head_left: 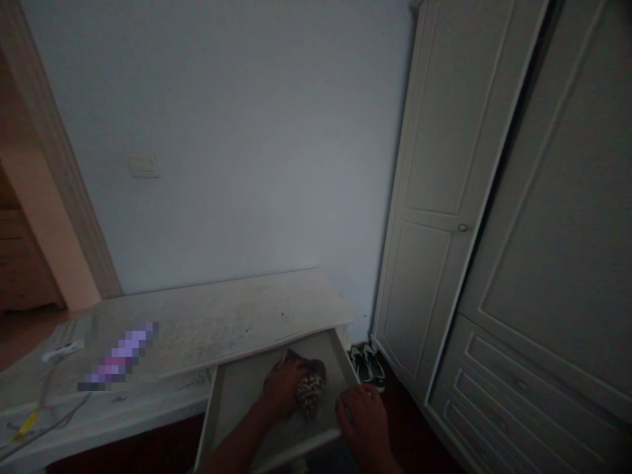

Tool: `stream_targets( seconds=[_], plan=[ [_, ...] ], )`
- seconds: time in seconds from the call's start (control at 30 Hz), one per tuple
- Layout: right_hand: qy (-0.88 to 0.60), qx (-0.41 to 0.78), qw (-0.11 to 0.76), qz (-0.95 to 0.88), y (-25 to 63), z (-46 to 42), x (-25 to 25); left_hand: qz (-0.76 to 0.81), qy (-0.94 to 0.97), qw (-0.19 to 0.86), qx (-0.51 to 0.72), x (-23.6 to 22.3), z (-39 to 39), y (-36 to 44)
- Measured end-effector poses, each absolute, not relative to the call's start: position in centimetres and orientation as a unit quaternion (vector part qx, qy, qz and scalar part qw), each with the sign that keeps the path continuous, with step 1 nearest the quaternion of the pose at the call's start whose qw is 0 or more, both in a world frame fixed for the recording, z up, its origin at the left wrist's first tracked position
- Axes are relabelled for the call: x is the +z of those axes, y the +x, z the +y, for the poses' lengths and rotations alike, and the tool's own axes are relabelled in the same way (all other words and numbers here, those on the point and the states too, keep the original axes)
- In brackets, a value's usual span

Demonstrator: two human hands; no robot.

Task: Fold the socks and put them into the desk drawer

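Note:
A white drawer (241, 395) is pulled out from the low white cabinet. Inside it lies a large seashell (310, 395), dark grey toward the back, with brown-and-white speckles narrowing to a point at the front. My left hand (286, 388) reaches into the drawer, its fingers closed over the shell's left side. The hand partly hides the shell, which seems to rest on the drawer bottom. My right hand (364, 415) is at the drawer's front right corner, its fingers curled over the rim.
On the cabinet top (237, 309) lie a pixelated purple object (118, 359) and a white plug (62, 351) with cables. Black-and-white shoes (366, 365) stand on the dark red floor right of the drawer. A tall wardrobe (434, 197) rises on the right, and a wall switch (144, 166) is at left.

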State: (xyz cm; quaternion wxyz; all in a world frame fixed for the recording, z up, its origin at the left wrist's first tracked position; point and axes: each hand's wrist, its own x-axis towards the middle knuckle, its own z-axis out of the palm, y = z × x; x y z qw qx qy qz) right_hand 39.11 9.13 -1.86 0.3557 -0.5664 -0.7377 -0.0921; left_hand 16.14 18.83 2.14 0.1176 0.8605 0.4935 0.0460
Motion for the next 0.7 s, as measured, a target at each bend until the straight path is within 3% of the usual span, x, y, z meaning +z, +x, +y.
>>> stream_targets(
  seconds=[0.13,0.4,0.53,0.7],
  plan=[
    [-0.568,-0.112,0.366,-0.728,38.9,9.1,-2.4,0.457,0.874,0.153,0.060,1.8,19.7,18.4],
    [-0.547,-0.123,0.373,-0.739,38.6,8.6,-3.0,0.594,0.791,0.116,0.089,1.8,21.1,22.3],
    [-0.544,-0.158,0.371,-0.736,39.3,8.7,-4.6,0.520,0.840,0.142,0.064,2.2,20.5,24.6],
    [-0.541,-0.156,0.396,-0.725,39.0,8.6,-5.1,0.421,0.888,0.184,-0.016,2.8,19.2,21.6]
  ],
)
